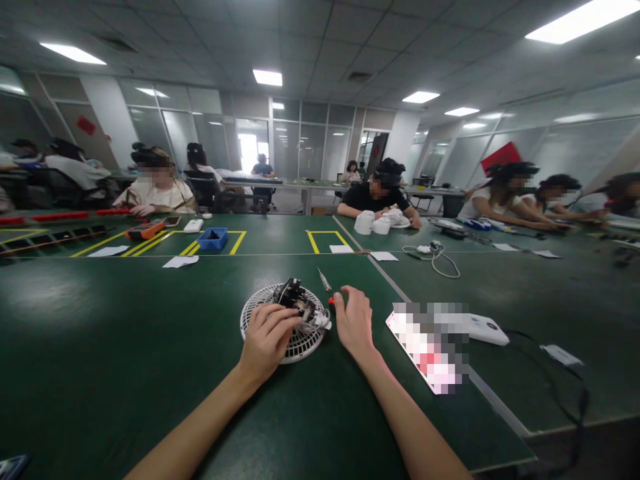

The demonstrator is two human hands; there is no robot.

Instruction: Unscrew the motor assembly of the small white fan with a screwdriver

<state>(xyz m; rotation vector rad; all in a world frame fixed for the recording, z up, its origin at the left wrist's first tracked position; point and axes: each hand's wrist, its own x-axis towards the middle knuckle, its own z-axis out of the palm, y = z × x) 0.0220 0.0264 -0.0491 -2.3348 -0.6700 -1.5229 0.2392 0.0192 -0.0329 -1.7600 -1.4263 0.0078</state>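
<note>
A green worktable [125, 347] runs across a room with glass partitions [313, 133] behind it. Toward the far left sits a blue bin [213, 240]; nearer, the left hand [265, 337] lies over a round white grille [306, 343], its bent fingers together on the black mechanism [291, 292] lying on top. The grille lies flat on the table, looks like light, fairly stiff plastic, and is probably best held by its rim; the mechanism seems heavier, with loose white wires [316, 320] that could snag or pull, so its solid body is the safer hold. Just right, a thin screwdriver [325, 280] lies near the right hand [354, 320], whose fingers are loosely curled, with a red piece [332, 303] beside the thumb; whether they grip it cannot be told. The left palm hides part of the grille and what its thumb presses. Further right, a bright-screened device [415, 350] is largely blurred out.
</note>
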